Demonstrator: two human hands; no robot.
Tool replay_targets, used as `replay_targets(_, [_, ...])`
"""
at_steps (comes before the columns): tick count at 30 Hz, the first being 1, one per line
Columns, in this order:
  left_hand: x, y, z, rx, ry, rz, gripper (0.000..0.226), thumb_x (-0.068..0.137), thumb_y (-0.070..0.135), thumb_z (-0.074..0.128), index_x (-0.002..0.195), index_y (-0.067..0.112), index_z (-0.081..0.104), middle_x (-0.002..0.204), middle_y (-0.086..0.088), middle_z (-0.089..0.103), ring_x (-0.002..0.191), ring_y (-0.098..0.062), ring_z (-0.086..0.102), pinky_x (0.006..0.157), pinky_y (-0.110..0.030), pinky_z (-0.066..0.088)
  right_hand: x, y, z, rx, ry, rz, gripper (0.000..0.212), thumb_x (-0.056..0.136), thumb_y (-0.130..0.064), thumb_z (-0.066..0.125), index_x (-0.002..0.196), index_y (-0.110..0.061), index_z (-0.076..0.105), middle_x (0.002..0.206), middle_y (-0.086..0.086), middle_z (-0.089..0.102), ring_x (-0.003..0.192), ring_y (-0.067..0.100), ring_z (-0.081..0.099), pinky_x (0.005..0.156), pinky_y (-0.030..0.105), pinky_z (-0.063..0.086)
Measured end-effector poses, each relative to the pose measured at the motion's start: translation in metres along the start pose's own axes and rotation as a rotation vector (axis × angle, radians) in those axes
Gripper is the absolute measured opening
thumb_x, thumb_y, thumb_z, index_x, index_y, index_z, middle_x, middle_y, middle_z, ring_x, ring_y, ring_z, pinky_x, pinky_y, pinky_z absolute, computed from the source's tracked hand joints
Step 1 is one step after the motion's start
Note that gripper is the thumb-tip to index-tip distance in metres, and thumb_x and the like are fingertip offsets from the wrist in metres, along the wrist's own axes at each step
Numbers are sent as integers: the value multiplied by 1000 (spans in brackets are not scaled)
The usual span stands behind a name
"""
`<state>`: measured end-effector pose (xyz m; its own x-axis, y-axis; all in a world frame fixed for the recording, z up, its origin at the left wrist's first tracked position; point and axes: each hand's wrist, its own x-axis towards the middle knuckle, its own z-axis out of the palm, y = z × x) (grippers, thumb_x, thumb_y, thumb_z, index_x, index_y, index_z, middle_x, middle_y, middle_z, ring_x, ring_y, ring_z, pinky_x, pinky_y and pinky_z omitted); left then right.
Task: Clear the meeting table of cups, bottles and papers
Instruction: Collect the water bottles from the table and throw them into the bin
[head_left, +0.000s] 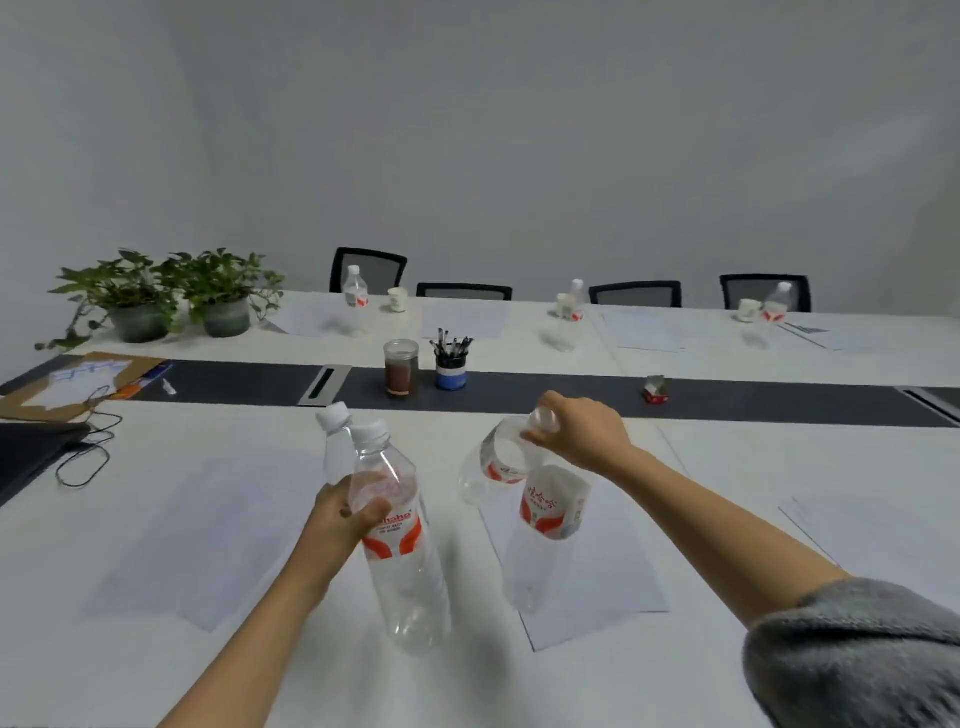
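My left hand (345, 514) grips two clear plastic bottles with white caps: a near bottle (402, 551) with a red-and-white label, and a second bottle (336, 441) behind it. My right hand (576, 431) holds two more clear bottles by their necks; one bottle (545, 535) hangs down, the other bottle (493, 462) tilts left. Both pairs hang above the white meeting table (260, 670). White paper sheets (218, 525) lie under the hands. On the far side stand bottles (355, 287), (575, 301), (776, 304), paper cups (397, 300), (748, 310) and more papers (462, 319).
A dark strip runs across the table's middle with a glass jar (401, 368), a pen holder (451, 364) and a small red carton (655, 391). Two potted plants (171, 299) stand at the far left. A clipboard (67, 387), a dark object and a cable lie left. Black chairs line the far side.
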<state>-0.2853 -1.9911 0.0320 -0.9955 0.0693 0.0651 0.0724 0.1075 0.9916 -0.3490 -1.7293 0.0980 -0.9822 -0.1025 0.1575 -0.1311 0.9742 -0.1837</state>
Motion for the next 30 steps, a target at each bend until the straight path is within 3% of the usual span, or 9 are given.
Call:
replay_targets(3, [-9, 2, 45, -15, -152, 9, 73, 29, 67, 70, 94, 37, 53, 95, 13, 62, 86, -5, 60, 83, -35, 54, -45, 31, -13, 14, 19, 101, 47, 85, -53, 55, 118, -20, 51, 114, 3, 66, 92, 21, 62, 69, 26, 49])
replay_targets(5, [-9, 3, 71, 2, -235, 10, 56, 44, 55, 67, 95, 40, 51, 101, 11, 61, 89, -7, 61, 93, -41, 51, -70, 50, -28, -7, 26, 139, 45, 85, -53, 56, 117, -21, 53, 114, 2, 66, 93, 20, 61, 69, 25, 47])
replay_targets(9, [-11, 11, 134, 83, -508, 35, 62, 43, 58, 67, 102, 50, 47, 136, 0, 45, 116, -21, 53, 92, -35, 48, -135, 99, -62, -33, 40, 267, 45, 85, -51, 57, 117, -21, 54, 116, 2, 65, 96, 21, 60, 74, 27, 48])
replay_targets(13, [-31, 30, 217, 187, -781, 109, 68, 40, 59, 64, 105, 50, 47, 143, 5, 31, 127, -23, 43, 101, -40, 44, -215, 155, -93, -30, 60, 389, 42, 86, -46, 58, 120, -21, 53, 120, 0, 63, 97, 19, 58, 72, 26, 43])
replay_targets(15, [-46, 38, 258, 190, -879, 139, 64, 41, 58, 65, 103, 57, 48, 142, 7, 30, 128, -22, 43, 98, -35, 46, -255, 180, -105, -31, 68, 445, 40, 87, -44, 57, 121, -21, 53, 119, -1, 62, 89, 15, 53, 69, 25, 38])
replay_targets(18, [-82, 51, 327, 149, -1048, 197, 49, 43, 53, 65, 88, 71, 54, 139, 9, 31, 124, -17, 43, 86, -16, 46, -327, 222, -127, -46, 96, 557, 40, 88, -44, 56, 121, -23, 51, 117, -2, 62, 88, 14, 51, 69, 27, 39])
replay_targets(22, [-138, 63, 425, 112, -1159, 247, 51, 45, 53, 68, 90, 70, 55, 140, 10, 31, 125, -16, 43, 99, -34, 45, -427, 280, -153, -51, 146, 688, 40, 87, -42, 57, 121, -24, 52, 117, -3, 61, 102, 17, 56, 72, 28, 40])
replay_targets(25, [-173, 65, 486, 82, -1174, 271, 56, 44, 57, 72, 97, 65, 57, 139, 8, 35, 125, -16, 45, 102, -42, 44, -488, 314, -165, -70, 182, 752, 39, 86, -43, 57, 119, -24, 53, 113, -3, 62, 98, 17, 57, 66, 27, 36])
replay_targets(30, [-253, 69, 596, 80, -1237, 306, 46, 45, 57, 67, 90, 63, 60, 135, 4, 36, 122, -15, 46, 92, -25, 46, -606, 374, -178, -51, 259, 933, 34, 82, -44, 60, 110, -25, 57, 108, -3, 65, 102, 22, 59, 79, 35, 49])
